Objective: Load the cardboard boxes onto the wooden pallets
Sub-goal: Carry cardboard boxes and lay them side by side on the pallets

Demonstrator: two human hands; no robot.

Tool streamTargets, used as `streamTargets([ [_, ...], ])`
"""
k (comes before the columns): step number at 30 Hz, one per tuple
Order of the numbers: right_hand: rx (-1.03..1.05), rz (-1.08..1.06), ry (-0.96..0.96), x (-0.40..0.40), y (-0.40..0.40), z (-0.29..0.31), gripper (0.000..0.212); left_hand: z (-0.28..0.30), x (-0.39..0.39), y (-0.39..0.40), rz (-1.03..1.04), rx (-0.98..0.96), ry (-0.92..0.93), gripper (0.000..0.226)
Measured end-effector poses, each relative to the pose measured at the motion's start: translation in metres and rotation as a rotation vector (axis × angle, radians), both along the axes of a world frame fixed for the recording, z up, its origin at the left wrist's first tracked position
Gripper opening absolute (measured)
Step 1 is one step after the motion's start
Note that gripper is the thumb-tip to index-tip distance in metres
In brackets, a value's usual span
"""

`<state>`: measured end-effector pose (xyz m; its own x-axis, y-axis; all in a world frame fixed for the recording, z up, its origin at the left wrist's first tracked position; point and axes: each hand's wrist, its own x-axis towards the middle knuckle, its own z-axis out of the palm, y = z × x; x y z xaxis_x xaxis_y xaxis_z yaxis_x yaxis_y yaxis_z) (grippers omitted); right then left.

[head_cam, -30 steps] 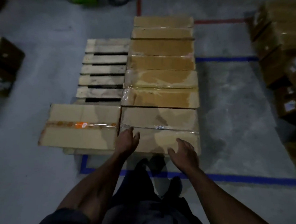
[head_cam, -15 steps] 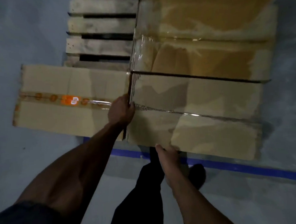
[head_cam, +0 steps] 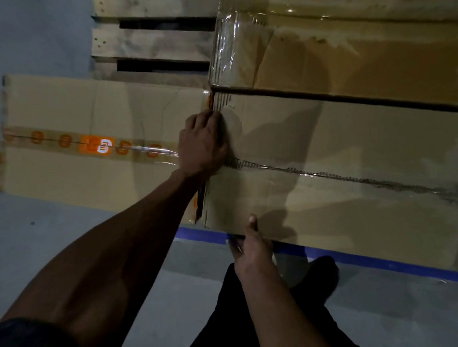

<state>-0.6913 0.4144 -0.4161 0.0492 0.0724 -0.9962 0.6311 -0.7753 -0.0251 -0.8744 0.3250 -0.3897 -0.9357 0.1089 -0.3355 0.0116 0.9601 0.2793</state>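
**Two hands on the near box**

A person bends over a wooden pallet [head_cam: 155,41] whose bare slats show at the top of the frame, left of the middle. A big cardboard box [head_cam: 343,171] fills the middle and right of the frame, with clear tape along its top seam. The left hand [head_cam: 203,142] sits at this box's left edge, in the middle of the frame. Its fingers curl down into the thin gap beside the box and grip that edge. The right hand [head_cam: 252,248] is lower, at the box's near edge. Its thumb lies on the top, and the other fingers seem to tuck under the edge, though they are hidden, so it looks like a grip.

Just to the left lies a second box [head_cam: 86,144], touching or almost touching the first. It has an orange printed tape strip [head_cam: 97,146] across its top. Another taped box [head_cam: 348,45] sits behind, in the upper right, close against the first. A blue floor line [head_cam: 375,265] runs along the lower right, over the grey floor [head_cam: 52,237].
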Motion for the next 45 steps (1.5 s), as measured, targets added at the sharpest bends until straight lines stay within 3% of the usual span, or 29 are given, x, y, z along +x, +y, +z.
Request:
streamTargets([
  [3, 0.084, -0.097, -0.057, -0.002, 0.001, 0.001, 0.063, 0.0, 0.004, 0.003, 0.059, 0.044, 0.024, 0.06],
  [7, 0.151, -0.062, -0.109, -0.01, 0.003, 0.005, 0.028, 0.001, 0.007, 0.012, 0.231, 0.11, 0.061, 0.047],
  [9, 0.12, -0.05, -0.124, -0.01, 0.011, 0.006, 0.037, 0.003, 0.007, 0.015, 0.274, 0.099, 0.073, 0.038],
  [11, 0.077, 0.043, -0.084, -0.01, 0.021, 0.01, 0.043, 0.004, 0.009, 0.016, 0.282, 0.092, 0.07, 0.033],
  [14, 0.118, 0.259, -0.091, -0.002, 0.042, 0.022, 0.029, 0.004, 0.023, 0.017, 0.285, 0.08, 0.073, 0.032],
  [18, 0.621, 0.8, -0.037, 0.007, 0.097, 0.054, 0.022, 0.01, 0.064, 0.025, 0.351, 0.067, 0.031, 0.04],
  [20, 0.854, 0.949, 0.012, 0.002, 0.128, 0.074, 0.013, 0.015, 0.088, 0.031, 0.421, 0.041, -0.013, 0.047],
  [24, 1.135, 1.117, 0.076, 0.002, 0.193, 0.069, 0.046, 0.021, 0.134, 0.043, 0.547, 0.017, -0.064, 0.055],
  [29, 1.206, 1.189, 0.071, 0.018, 0.264, 0.042, 0.071, 0.014, 0.166, 0.055, 0.735, -0.042, -0.068, 0.054],
  [34, 1.145, 1.233, 0.086, 0.035, 0.308, 0.023, 0.107, 0.005, 0.176, 0.063, 0.885, 0.051, -0.037, 0.054],
  [45, 1.144, 1.21, 0.123, 0.035, 0.324, 0.011, 0.113, -0.007, 0.179, 0.065, 1.02, 0.069, -0.02, 0.055],
])
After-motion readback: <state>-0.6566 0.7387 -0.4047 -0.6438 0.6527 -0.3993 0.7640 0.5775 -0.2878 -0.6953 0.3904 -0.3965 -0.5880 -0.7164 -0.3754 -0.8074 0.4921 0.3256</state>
